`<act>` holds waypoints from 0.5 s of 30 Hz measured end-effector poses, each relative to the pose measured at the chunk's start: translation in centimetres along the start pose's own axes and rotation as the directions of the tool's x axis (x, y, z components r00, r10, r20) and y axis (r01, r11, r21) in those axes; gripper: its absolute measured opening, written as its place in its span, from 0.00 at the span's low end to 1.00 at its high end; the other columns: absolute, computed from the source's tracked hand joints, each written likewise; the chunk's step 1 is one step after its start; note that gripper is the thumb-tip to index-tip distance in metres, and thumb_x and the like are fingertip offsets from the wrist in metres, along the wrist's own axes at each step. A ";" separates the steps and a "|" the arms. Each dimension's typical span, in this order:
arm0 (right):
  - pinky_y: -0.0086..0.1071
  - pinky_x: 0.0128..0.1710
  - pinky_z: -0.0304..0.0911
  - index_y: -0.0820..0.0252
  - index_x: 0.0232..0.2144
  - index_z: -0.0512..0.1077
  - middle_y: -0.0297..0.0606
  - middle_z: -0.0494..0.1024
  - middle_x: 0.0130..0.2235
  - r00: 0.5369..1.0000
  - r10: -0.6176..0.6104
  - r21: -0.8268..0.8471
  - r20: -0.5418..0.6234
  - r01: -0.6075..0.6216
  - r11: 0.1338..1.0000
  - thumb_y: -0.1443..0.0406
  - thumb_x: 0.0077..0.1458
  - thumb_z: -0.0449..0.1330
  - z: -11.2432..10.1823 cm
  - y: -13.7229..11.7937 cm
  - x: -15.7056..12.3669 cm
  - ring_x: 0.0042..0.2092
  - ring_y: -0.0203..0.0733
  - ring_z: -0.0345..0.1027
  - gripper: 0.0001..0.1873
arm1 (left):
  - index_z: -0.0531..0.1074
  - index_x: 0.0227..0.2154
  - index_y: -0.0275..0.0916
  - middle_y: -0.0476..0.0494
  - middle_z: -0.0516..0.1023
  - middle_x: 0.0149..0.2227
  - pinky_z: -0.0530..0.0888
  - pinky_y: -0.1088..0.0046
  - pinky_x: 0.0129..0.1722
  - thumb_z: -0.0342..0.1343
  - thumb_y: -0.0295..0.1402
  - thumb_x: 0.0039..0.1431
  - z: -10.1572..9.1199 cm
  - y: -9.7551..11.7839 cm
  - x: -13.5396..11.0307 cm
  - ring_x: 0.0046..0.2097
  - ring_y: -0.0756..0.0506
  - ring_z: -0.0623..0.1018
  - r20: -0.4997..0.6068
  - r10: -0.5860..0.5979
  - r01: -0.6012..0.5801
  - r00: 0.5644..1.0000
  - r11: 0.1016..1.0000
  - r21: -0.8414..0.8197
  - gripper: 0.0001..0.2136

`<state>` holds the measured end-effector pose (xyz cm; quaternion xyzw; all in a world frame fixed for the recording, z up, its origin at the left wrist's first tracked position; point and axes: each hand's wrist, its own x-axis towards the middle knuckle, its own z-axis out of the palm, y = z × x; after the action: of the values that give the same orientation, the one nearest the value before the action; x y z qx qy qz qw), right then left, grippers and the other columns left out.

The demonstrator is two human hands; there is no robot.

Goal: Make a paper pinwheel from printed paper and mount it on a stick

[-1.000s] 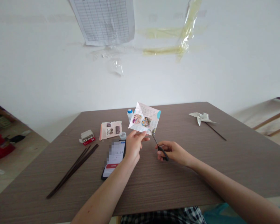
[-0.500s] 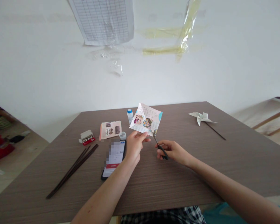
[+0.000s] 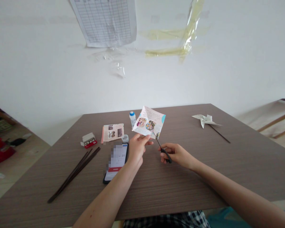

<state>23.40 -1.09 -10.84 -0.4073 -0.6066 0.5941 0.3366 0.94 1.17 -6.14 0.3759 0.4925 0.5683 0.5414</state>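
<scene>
Well, the left hand (image 3: 136, 148) pinches a folded square of printed paper (image 3: 148, 122) between thumb and fingers, lifting it clear of the bench (image 3: 180, 183) and leaving its lower edge free. The right hand (image 3: 177, 155) curls round the black handles of the scissors (image 3: 165, 152), angling them upward so the blade tip meets the paper near that lower edge; whether the blades stand open is too small to tell. Within easy reach on the left lie a phone (image 3: 115, 163), a glue bottle (image 3: 132, 119), a paper leaflet (image 3: 112, 132) and dark sticks (image 3: 73, 174). Farther right, a paper pinwheel (image 3: 203, 119) lies apart on its stick.
</scene>
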 end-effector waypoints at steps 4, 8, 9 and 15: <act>0.45 0.45 0.79 0.55 0.51 0.84 0.39 0.92 0.36 1.000 -0.011 0.010 0.008 0.011 1.000 0.32 0.59 0.87 0.0 0.1 0.0 0.37 0.48 0.83 0.40 | 0.86 0.35 0.39 0.39 0.95 0.37 0.54 0.80 0.21 0.86 0.35 0.51 0.1 0.2 -0.1 0.29 0.44 0.91 -0.011 -0.010 0.010 1.000 1.000 -0.002 0.15; 0.45 0.45 0.78 0.55 0.52 0.83 0.38 0.91 0.36 1.000 -0.020 0.016 0.023 0.020 1.000 0.32 0.59 0.86 0.0 0.1 0.1 0.37 0.48 0.83 0.40 | 0.87 0.34 0.39 0.40 0.94 0.35 0.53 0.79 0.21 0.84 0.32 0.51 0.4 0.6 -0.3 0.28 0.46 0.89 -0.025 -0.023 0.023 0.999 1.000 -0.008 0.13; 0.45 0.45 0.78 0.55 0.52 0.83 0.39 0.91 0.36 1.000 -0.021 0.015 0.023 0.020 1.000 0.33 0.60 0.86 0.1 0.1 0.1 0.37 0.48 0.82 0.39 | 0.87 0.34 0.38 0.41 0.93 0.34 0.53 0.79 0.22 0.84 0.32 0.51 0.4 0.7 -0.4 0.28 0.46 0.88 -0.028 -0.027 0.027 0.999 1.000 -0.006 0.12; 0.48 0.45 0.75 0.54 0.51 0.83 0.41 0.91 0.36 1.000 -0.024 0.010 -0.013 0.024 1.000 0.35 0.60 0.85 0.3 -0.7 -0.2 0.37 0.51 0.82 0.36 | 0.88 0.34 0.38 0.41 0.92 0.32 0.52 0.79 0.22 0.81 0.28 0.54 0.8 1.0 -0.8 0.27 0.47 0.86 -0.031 -0.063 0.063 0.998 0.998 0.025 0.08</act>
<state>23.18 -1.38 -10.13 -0.4023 -0.6062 0.5903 0.3496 1.51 0.60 -4.87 0.3588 0.5196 0.5500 0.5466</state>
